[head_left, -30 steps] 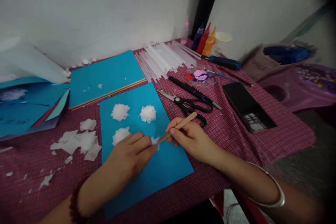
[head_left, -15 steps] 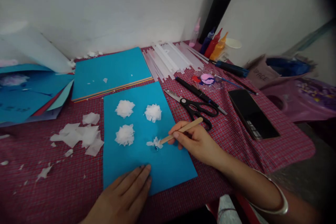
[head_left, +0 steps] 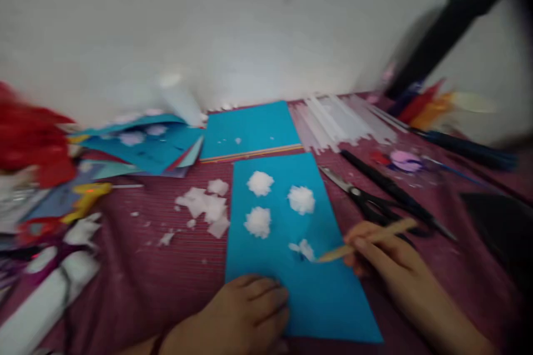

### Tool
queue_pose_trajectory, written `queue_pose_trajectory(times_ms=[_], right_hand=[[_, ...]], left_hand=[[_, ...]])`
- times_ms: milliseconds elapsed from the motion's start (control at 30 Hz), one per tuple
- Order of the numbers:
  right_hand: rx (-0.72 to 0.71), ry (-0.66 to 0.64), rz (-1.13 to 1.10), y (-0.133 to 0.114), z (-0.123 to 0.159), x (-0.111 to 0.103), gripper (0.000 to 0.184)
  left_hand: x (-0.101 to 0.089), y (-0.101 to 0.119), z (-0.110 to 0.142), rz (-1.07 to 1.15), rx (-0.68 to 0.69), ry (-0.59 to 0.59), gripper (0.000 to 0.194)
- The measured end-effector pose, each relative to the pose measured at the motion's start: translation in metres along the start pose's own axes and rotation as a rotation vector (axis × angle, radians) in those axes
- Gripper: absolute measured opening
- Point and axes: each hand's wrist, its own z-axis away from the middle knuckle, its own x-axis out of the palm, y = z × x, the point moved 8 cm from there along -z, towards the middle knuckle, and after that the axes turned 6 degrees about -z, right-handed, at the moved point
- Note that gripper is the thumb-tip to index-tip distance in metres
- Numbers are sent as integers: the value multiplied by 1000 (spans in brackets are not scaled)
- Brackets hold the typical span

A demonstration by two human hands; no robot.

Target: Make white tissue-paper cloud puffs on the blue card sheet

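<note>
A blue sheet of paper [head_left: 287,299] lies before me with three fluffy white tissue-paper tufts [head_left: 259,183] stuck out from it. Toward its lower right sits a smaller white tissue piece [head_left: 307,249], with a dark spot beside it. My right hand [head_left: 387,258] pinches a wooden craft stick [head_left: 393,229] between thumb and fingers, its tip close to that smaller piece; whether they touch is blurred. My left hand [head_left: 245,313] rests on the sheet's lower left part, fingers slightly bent, holding nothing. Loose white tissue squares [head_left: 206,204] lie left of the sheet.
Black-handled scissors [head_left: 366,199] and a black pen-like tool [head_left: 383,180] lie to the right. White strips [head_left: 341,122] and a stack of blue sheets [head_left: 250,127] are behind. Further left are a yellow glue gun [head_left: 85,199] and folded blue cards [head_left: 145,147]. Paint blobs [head_left: 406,161] lie right.
The view has swung left, bringing the glue gun and red material into sight. My left hand's fingers are more bent on the sheet. The stick's tip has drawn slightly right from the small tissue piece.
</note>
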Motion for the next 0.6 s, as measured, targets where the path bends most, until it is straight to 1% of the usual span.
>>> queue_pose_trajectory(times_ms=[33, 67, 100, 133, 167, 200, 267, 300, 333, 367, 400, 433, 533, 567, 600], right_hand=[[-7, 14, 8, 5, -2, -4, 22], [-2, 5, 6, 12, -4, -6, 24], [2, 9, 1, 18, -7, -9, 25], [6, -2, 2, 23, -9, -9, 25], [11, -10, 7, 27, -10, -10, 26], [15, -7, 17, 29, -11, -11, 26], [20, 17, 48, 29, -9, -12, 26], [20, 37, 64, 27, -9, -12, 26], [20, 55, 80, 24, -8, -12, 26], [20, 67, 92, 22, -7, -12, 26], [19, 73, 101, 19, -7, -11, 25], [17, 78, 105, 18, -7, -11, 25], [23, 89, 100, 16, -7, -10, 25], [26, 92, 97, 17, -7, -10, 25], [29, 94, 94, 17, -7, -11, 25]], left_hand=[[-7, -13, -1, 54, -42, 7, 24], [-15, -32, 0, 77, -98, 22, 23], [-22, -54, 2, 74, -160, 31, 23], [-31, -81, 5, 42, -262, 62, 23], [-40, -108, 9, 14, -362, 117, 21], [-43, -136, 14, 3, -460, 116, 17], [-41, -188, 24, 29, -660, 98, 14], [-37, -209, 29, 68, -753, 99, 14], [-32, -225, 30, 103, -803, 90, 14], [-28, -236, 30, 135, -833, 84, 12], [-24, -243, 27, 157, -822, 73, 9], [-22, -244, 21, 167, -769, 53, 11], [-15, -233, -1, 166, -517, -41, 34], [-12, -227, -6, 164, -444, -77, 37], [-10, -224, -10, 162, -401, -104, 36]])
